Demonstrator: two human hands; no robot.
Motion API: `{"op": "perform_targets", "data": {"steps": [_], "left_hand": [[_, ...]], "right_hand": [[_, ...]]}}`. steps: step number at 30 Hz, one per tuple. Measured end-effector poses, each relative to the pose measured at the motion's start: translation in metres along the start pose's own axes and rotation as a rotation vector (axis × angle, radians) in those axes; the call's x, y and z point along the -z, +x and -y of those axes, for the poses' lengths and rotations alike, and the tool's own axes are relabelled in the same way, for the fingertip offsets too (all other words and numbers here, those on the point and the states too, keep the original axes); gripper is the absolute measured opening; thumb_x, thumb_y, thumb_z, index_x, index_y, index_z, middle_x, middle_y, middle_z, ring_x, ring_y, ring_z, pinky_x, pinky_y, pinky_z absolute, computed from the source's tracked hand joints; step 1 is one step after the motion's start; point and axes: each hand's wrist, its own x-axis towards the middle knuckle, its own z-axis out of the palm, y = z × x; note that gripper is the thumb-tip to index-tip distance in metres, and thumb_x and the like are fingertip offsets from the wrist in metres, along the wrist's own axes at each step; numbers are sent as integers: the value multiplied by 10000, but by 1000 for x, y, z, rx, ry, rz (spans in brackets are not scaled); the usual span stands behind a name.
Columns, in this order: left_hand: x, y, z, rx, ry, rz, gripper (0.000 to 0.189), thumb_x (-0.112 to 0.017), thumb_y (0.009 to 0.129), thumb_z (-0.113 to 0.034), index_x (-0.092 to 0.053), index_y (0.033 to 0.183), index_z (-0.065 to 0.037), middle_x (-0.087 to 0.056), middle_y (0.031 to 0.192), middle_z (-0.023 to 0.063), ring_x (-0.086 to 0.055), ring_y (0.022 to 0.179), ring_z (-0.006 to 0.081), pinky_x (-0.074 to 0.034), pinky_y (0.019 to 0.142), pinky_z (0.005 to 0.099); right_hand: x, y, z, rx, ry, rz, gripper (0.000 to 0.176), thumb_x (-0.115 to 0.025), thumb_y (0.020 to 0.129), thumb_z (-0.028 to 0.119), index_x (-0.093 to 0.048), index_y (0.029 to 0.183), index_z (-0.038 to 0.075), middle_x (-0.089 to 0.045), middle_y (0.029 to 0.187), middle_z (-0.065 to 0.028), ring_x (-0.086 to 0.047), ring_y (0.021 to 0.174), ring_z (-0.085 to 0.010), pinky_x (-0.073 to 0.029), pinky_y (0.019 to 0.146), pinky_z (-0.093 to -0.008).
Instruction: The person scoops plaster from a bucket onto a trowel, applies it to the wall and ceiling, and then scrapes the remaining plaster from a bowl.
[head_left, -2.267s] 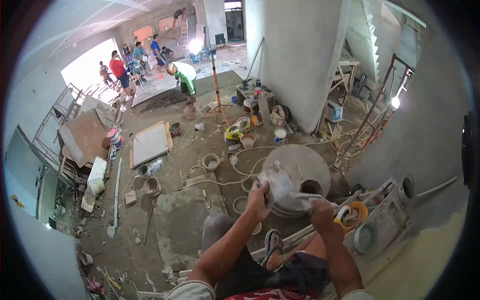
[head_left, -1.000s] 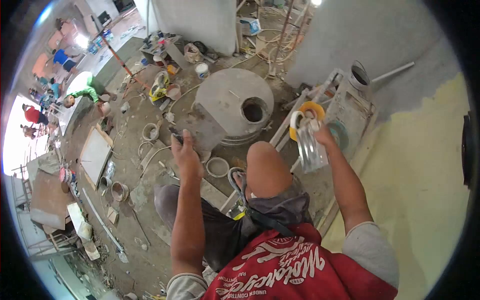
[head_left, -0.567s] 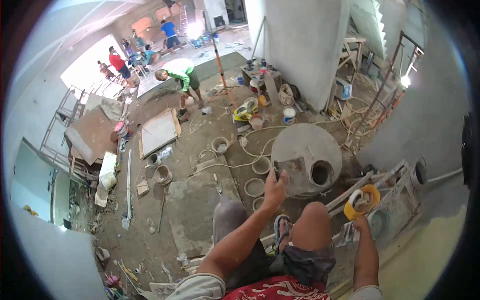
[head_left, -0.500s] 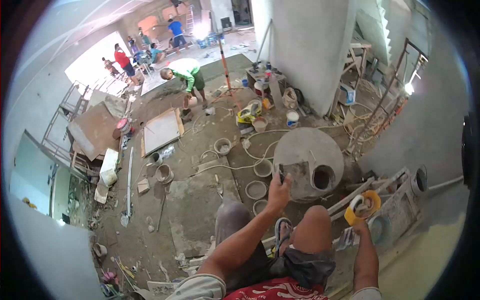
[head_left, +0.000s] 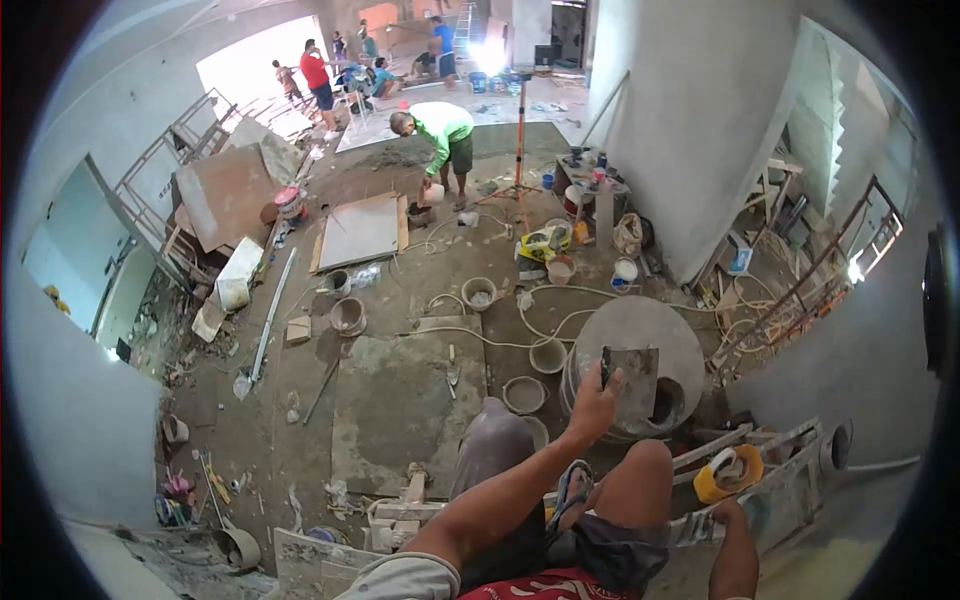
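Note:
My left hand (head_left: 594,405) is closed round the dark handle of a plastering trowel (head_left: 636,370), its flat grey blade stretching right. Beneath the trowel in the view stands a large round concrete cylinder (head_left: 625,320) with a dark hole in its top. On the right, a cut-open yellow container (head_left: 728,474) with a pale inside sits at the ladder (head_left: 800,460). My right hand (head_left: 732,514) is just below that container, near the ladder's pale steps. Its fingers look loosely bent and apart from the container, though they show only in part.
Several buckets (head_left: 525,394) and a hose (head_left: 560,290) lie around the cylinder. A pointing trowel (head_left: 453,370) rests on a grey slab (head_left: 400,410). A co-worker in green (head_left: 440,130) bends over a bucket near an orange tripod (head_left: 520,150). Other people work farther back.
The view has shifted, so the room sits lower and farther right. My right hand has come away from the yellow container, which now stands more upright. The trowel stays in my left hand.

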Motion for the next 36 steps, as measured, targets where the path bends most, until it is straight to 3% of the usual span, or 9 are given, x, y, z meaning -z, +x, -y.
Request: {"op": "perform_targets", "data": {"steps": [1, 5, 7, 13, 19, 25, 28, 31, 36], "left_hand": [[4, 1, -1, -5, -4, -15, 360, -504, 948, -254, -488, 1169, 29, -597, 1011, 201, -565, 921, 313, -418, 848, 368], [17, -1, 15, -45, 40, -71, 355, -499, 951, -230, -483, 1174, 46, -598, 1017, 203, -561, 924, 294, -419, 848, 357], [22, -4, 7, -116, 142, -130, 355, -498, 952, -223, -481, 1173, 54, -600, 1012, 204, -561, 920, 285, -421, 844, 355], [36, -12, -27, -8, 62, -37, 379, -510, 947, -239, -478, 1169, 67, -606, 1003, 204, -571, 896, 262, -434, 824, 358], [19, -12, -27, -83, 14, -11, 291, -505, 952, -232, -506, 1066, 36, -574, 864, 149, -504, 772, 225, -430, 736, 351], [1, -13, -18, -13, -16, 62, 273, -506, 953, -226, -516, 1040, 33, -568, 863, 145, -502, 780, 226, -423, 756, 355], [-5, -13, -12, 7, 24, 73, 296, -505, 952, -230, -518, 1088, 33, -594, 923, 164, -538, 843, 242, -422, 810, 352], [-10, -15, -7, 17, 72, 82, 312, -503, 951, -227, -516, 1130, 29, -609, 978, 174, -559, 899, 258, -418, 852, 349], [-14, -20, -16, 50, 101, 125, 303, -523, 946, -223, -510, 1103, 36, -613, 915, 150, -560, 830, 197, -443, 783, 330]], "right_hand": [[-18, 27, -22, 77, -19, -76, 186, -625, 630, 59, -534, 781, 0, -554, 684, -101, -527, 598, -174, -446, 490, -333], [82, -101, 66, -1, -147, 90, 271, -621, 626, 63, -574, 879, -22, -581, 731, -110, -552, 655, -182, -460, 552, -313], [93, -105, 71, -29, -76, 145, 687, -611, 668, 24, -358, 1307, 14, -572, 1146, -191, -565, 1060, -263, -451, 890, -341], [111, -171, 68, 169, 413, -162, 743, -688, 642, 58, -354, 1301, -19, -530, 1220, -230, -518, 1155, -322, -425, 943, -375], [67, -205, 48, 116, 164, -471, 678, -704, 669, 91, -410, 1269, -20, -553, 1182, -233, -518, 1127, -398, -426, 936, -415], [27, -261, 69, -78, 210, -416, 637, -629, 807, 208, -389, 1357, -8, -444, 1347, -221, -440, 1226, -358, -375, 996, -427], [-73, -230, 22, 202, -86, -712, 625, -552, 853, 311, -385, 1356, -20, -471, 1322, -225, -449, 1206, -394, -381, 981, -442], [-89, -277, 64, 283, -55, -719, 562, -495, 876, 410, -512, 1222, -33, -573, 1151, -227, -530, 1028, -433, -413, 898, -458], [-81, -297, 82, 511, -33, -496, 350, -513, 862, 282, -605, 1087, 30, -613, 971, -183, -564, 889, -376, -441, 774, -443]]}}
